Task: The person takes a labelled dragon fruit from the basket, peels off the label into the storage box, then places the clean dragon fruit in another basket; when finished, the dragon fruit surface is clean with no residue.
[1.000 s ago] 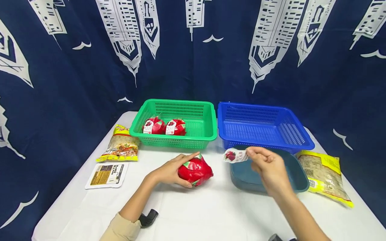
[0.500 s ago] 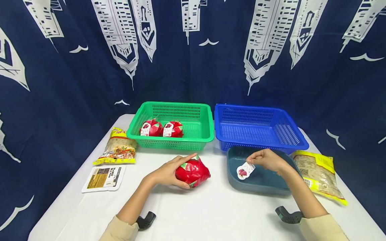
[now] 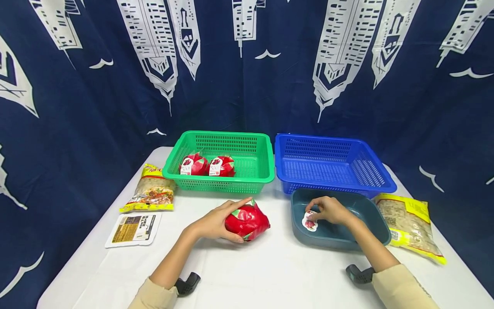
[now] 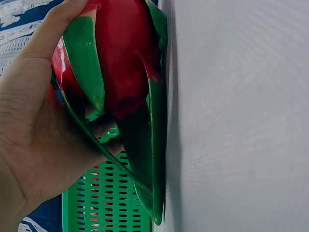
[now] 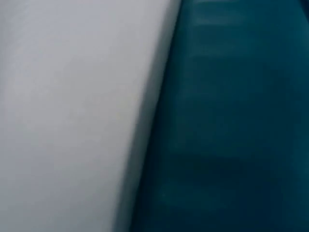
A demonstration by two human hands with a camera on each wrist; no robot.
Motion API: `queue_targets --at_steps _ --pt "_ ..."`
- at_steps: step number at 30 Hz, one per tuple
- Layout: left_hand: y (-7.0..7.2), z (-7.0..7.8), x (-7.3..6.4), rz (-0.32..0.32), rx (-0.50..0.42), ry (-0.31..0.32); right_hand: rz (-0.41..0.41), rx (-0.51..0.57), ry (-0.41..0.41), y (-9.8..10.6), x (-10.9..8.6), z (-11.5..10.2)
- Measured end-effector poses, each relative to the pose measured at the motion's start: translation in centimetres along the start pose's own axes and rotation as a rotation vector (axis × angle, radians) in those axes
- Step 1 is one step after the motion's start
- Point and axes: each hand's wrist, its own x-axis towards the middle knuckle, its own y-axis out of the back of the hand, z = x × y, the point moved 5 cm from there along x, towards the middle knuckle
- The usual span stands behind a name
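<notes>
My left hand (image 3: 216, 221) grips a red dragon fruit (image 3: 248, 222) with green scales, thumb and fingers spread round its left side, at the middle of the white table. The left wrist view shows the dragon fruit (image 4: 123, 53) close up, green leaf tips (image 4: 154, 154) pointing down. Inside the dark teal basin (image 3: 335, 244), my right hand (image 3: 328, 210) pinches a white label (image 3: 310, 222) printed with a red dragon fruit, low over the basin's left part. Blurred teal wall (image 5: 241, 121) and white tablecloth fill the right wrist view; neither hand nor label appears there.
Behind stands a green basket (image 3: 220, 185) holding two labelled dragon fruits (image 3: 221, 166), beside a blue basket (image 3: 335, 165). Yellow-clear food bags lie at left (image 3: 152, 189) and right (image 3: 409, 225). A flat white packet (image 3: 133, 229) with a brown print lies at front left.
My right hand has carried the label down and leftward into the teal basin. The head view has shifted slightly. My left hand keeps its grip on the dragon fruit.
</notes>
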Motion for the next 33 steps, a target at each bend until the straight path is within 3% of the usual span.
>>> queue_targets --at_steps 6,15,22,27,33 --pt "0.2 0.1 -0.1 -0.003 -0.005 0.004 -0.041 -0.063 0.044 -0.4 -0.5 -0.1" --pt "0.3 -0.1 -0.2 0.006 -0.001 0.005 0.055 -0.144 0.072 0.0 -1.5 -1.0" --pt "0.1 0.1 0.0 -0.007 0.000 0.001 -0.045 -0.183 0.097 -0.8 -2.2 -0.9" --pt "0.3 0.5 0.2 -0.052 0.038 0.008 -0.031 -0.207 0.057 -0.8 -2.4 -0.6" --pt "0.7 1.3 0.6 -0.169 0.071 0.026 0.009 -0.180 0.047 0.5 -3.1 -1.6"
